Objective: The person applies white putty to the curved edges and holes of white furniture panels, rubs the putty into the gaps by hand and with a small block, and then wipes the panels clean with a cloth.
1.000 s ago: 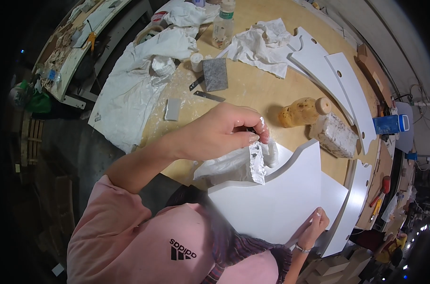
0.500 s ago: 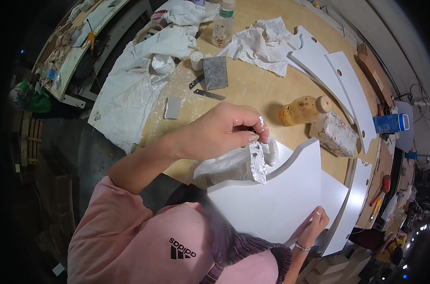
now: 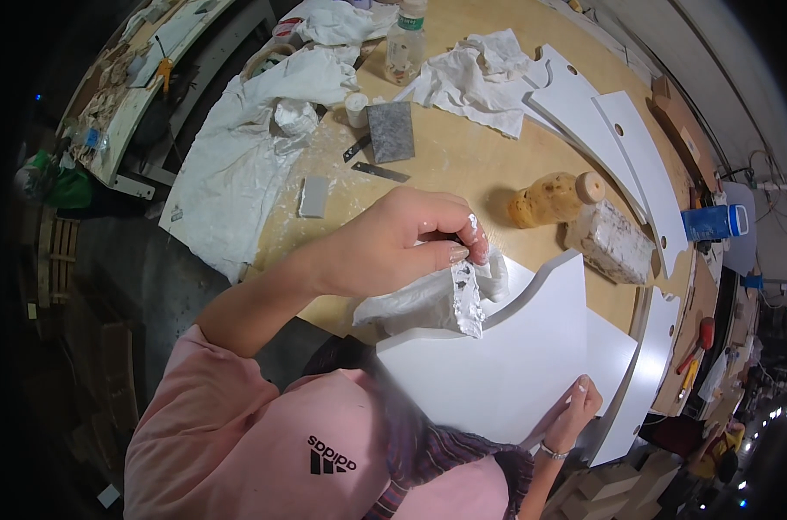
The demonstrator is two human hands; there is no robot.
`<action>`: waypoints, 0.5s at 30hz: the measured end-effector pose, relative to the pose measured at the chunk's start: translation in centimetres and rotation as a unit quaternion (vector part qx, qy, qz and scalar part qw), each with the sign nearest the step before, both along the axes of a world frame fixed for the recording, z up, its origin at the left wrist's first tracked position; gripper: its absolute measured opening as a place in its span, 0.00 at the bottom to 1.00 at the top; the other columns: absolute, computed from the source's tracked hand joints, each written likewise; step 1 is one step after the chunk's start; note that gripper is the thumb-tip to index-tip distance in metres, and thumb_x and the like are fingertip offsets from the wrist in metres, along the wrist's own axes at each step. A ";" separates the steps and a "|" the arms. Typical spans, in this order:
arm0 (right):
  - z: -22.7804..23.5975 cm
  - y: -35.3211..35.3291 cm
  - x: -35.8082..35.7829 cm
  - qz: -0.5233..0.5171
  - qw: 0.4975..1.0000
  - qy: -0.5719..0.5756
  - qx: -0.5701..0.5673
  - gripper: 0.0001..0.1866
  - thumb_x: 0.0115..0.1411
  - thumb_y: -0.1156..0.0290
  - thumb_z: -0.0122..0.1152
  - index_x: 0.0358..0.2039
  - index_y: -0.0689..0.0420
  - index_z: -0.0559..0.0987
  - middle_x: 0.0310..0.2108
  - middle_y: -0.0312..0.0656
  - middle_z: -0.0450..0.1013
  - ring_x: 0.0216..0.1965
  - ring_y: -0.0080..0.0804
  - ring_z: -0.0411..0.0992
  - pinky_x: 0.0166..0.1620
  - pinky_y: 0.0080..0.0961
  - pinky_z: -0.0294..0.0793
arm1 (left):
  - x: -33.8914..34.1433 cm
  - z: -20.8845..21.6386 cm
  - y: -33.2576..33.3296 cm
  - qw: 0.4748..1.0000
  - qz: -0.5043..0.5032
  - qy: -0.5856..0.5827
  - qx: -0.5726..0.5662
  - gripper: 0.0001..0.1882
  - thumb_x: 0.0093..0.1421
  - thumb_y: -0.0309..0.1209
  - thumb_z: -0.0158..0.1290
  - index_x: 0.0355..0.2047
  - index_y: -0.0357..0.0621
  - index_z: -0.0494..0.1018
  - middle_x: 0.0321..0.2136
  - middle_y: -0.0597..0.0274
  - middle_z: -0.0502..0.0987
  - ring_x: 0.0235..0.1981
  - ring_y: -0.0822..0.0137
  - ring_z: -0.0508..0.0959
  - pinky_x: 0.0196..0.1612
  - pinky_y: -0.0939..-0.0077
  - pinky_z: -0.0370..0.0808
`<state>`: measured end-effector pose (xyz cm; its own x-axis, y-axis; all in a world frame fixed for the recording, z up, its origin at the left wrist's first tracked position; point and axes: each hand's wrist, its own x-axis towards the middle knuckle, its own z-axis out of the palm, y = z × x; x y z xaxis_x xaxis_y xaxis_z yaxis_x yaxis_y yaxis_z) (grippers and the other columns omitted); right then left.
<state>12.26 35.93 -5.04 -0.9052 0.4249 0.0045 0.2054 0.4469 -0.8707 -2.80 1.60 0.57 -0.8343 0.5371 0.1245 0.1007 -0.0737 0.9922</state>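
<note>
Here's the paste-smeared strip (image 3: 467,302), pinched tight between thumb and fingers of the left hand (image 3: 385,243), its lower end right at the curved edge of the white panel (image 3: 514,368). Across at the panel's right side, the right hand (image 3: 575,412) has its fingers curled closed on the edge. Crumpled white material (image 3: 398,305) sits just behind the strip; beyond, on the wooden surface (image 3: 458,169), an amber bottle (image 3: 545,202) beside a whitish block (image 3: 610,243), and a grey pad (image 3: 391,133) farther off.

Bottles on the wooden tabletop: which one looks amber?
The amber bottle beside the mottled white block; the green-labelled bottle, farther back, looks clear instead.
</note>
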 end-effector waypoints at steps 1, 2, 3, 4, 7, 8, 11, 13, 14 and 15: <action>0.1 -0.1 0.0 0.001 1.000 -0.002 -0.002 0.24 0.62 0.62 0.50 0.12 0.57 0.57 0.13 0.29 0.52 0.18 0.17 0.48 0.22 0.22 0.42 | 0.0 -0.1 0.2 1.000 0.008 -0.003 0.002 0.07 0.55 0.14 0.47 0.32 0.31 0.73 0.32 0.59 0.74 0.38 0.71 0.74 0.42 0.79 0.70; 0.0 0.0 0.0 0.001 1.000 -0.002 -0.002 0.24 0.62 0.62 0.50 0.12 0.57 0.57 0.13 0.29 0.52 0.18 0.17 0.48 0.22 0.22 0.42 | 0.0 -0.2 0.2 1.000 0.017 -0.007 0.004 0.07 0.55 0.14 0.46 0.32 0.31 0.73 0.32 0.60 0.74 0.37 0.71 0.74 0.42 0.79 0.70; -0.1 0.0 0.0 0.002 1.000 0.002 -0.002 0.24 0.62 0.63 0.50 0.12 0.56 0.57 0.13 0.29 0.52 0.18 0.17 0.48 0.22 0.22 0.42 | 0.0 0.0 0.2 1.000 0.016 -0.007 0.004 0.07 0.55 0.14 0.46 0.32 0.31 0.73 0.32 0.60 0.74 0.37 0.71 0.74 0.42 0.79 0.70; -0.1 0.1 0.0 0.002 1.000 0.006 -0.003 0.23 0.62 0.63 0.50 0.12 0.56 0.57 0.13 0.29 0.52 0.18 0.16 0.48 0.22 0.22 0.42 | 0.0 0.3 0.1 0.999 0.023 -0.028 0.012 0.07 0.55 0.14 0.46 0.32 0.31 0.73 0.32 0.59 0.74 0.37 0.71 0.74 0.42 0.78 0.70; 0.1 -0.2 0.0 -0.002 1.000 -0.002 -0.008 0.23 0.61 0.64 0.50 0.12 0.56 0.57 0.13 0.29 0.51 0.18 0.17 0.48 0.22 0.22 0.42 | 0.3 0.1 -0.4 1.000 0.010 -0.009 0.007 0.06 0.55 0.15 0.46 0.32 0.31 0.73 0.32 0.59 0.74 0.36 0.71 0.74 0.41 0.79 0.70; 0.1 -0.1 0.0 -0.003 1.000 -0.002 -0.007 0.23 0.61 0.64 0.50 0.12 0.56 0.57 0.13 0.29 0.51 0.18 0.17 0.48 0.22 0.22 0.42 | 0.3 0.0 -0.4 0.999 -0.010 0.033 -0.006 0.06 0.55 0.15 0.47 0.32 0.31 0.73 0.32 0.59 0.75 0.36 0.72 0.74 0.41 0.79 0.70; 0.0 -0.1 0.0 0.003 1.000 0.001 -0.005 0.22 0.61 0.65 0.49 0.12 0.56 0.57 0.13 0.29 0.51 0.18 0.17 0.48 0.22 0.22 0.42 | 0.2 -0.2 -0.3 0.999 0.022 -0.039 -0.005 0.06 0.56 0.15 0.45 0.33 0.30 0.71 0.34 0.57 0.75 0.39 0.70 0.75 0.44 0.77 0.71; -0.1 0.0 0.1 0.001 1.000 0.009 -0.008 0.23 0.61 0.65 0.49 0.12 0.56 0.56 0.13 0.29 0.51 0.18 0.17 0.47 0.22 0.23 0.42 | 0.3 0.1 -0.4 0.999 0.023 -0.042 0.006 0.06 0.55 0.15 0.46 0.32 0.31 0.72 0.33 0.58 0.75 0.38 0.71 0.75 0.42 0.78 0.71; 0.0 -0.1 0.1 0.000 1.000 0.008 -0.008 0.23 0.61 0.65 0.49 0.12 0.56 0.56 0.13 0.29 0.51 0.18 0.17 0.47 0.22 0.23 0.42 | 0.3 0.1 -0.4 0.999 0.026 -0.044 0.018 0.06 0.55 0.15 0.47 0.32 0.32 0.73 0.32 0.60 0.75 0.36 0.72 0.74 0.40 0.79 0.70; 0.1 -0.2 0.1 0.005 1.000 0.004 -0.002 0.22 0.62 0.64 0.49 0.14 0.56 0.56 0.14 0.28 0.50 0.20 0.16 0.46 0.23 0.23 0.41 | 0.3 0.1 -0.4 0.999 0.026 -0.045 0.017 0.06 0.55 0.15 0.47 0.32 0.32 0.73 0.32 0.60 0.75 0.36 0.72 0.74 0.40 0.79 0.70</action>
<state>12.34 35.75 -4.93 -0.9096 0.4153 0.0106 0.1932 0.4455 -0.8742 -2.55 1.21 0.70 -0.8699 0.4888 0.0661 0.0165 -0.1050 0.9943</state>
